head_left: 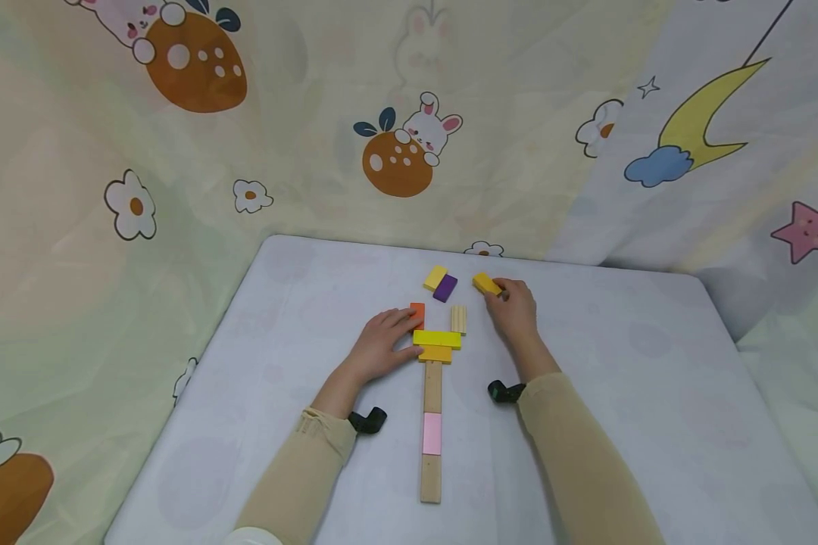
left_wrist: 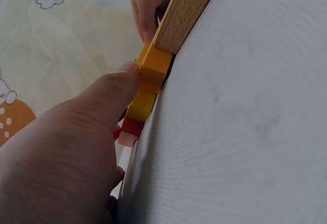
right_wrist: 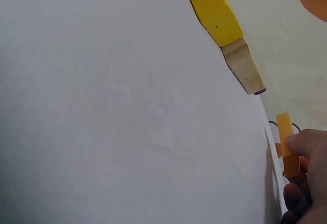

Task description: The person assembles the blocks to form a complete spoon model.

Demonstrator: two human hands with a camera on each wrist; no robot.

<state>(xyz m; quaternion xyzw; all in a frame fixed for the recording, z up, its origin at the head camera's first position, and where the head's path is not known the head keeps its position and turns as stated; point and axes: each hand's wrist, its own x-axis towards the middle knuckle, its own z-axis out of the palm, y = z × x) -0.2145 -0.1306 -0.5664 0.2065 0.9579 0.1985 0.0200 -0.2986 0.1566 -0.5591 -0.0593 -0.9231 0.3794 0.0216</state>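
My right hand (head_left: 516,309) pinches an orange-yellow wooden block (head_left: 484,282) near the table's far side, thumb on its face in the right wrist view. Fingers of my left hand (head_left: 382,347) stretch over a red-orange block (head_left: 418,312), and the thumb touches the left end of a short amber block (head_left: 438,353). Against that amber piece lies a longer yellow block (head_left: 438,338). From the yellow block's far side, the red-orange block and a ridged plain wood block (head_left: 458,319) point away. Below, a column runs toward me: plain wood (head_left: 432,386), pink (head_left: 432,434), plain wood (head_left: 431,480).
Beyond the layout, a loose yellow block (head_left: 434,277) and a purple block (head_left: 446,288) lie touching each other. The white-covered table (head_left: 607,393) ends just behind them at a printed cloth backdrop (head_left: 300,121). A dark wrist camera (head_left: 368,421) sticks out beside the left sleeve.
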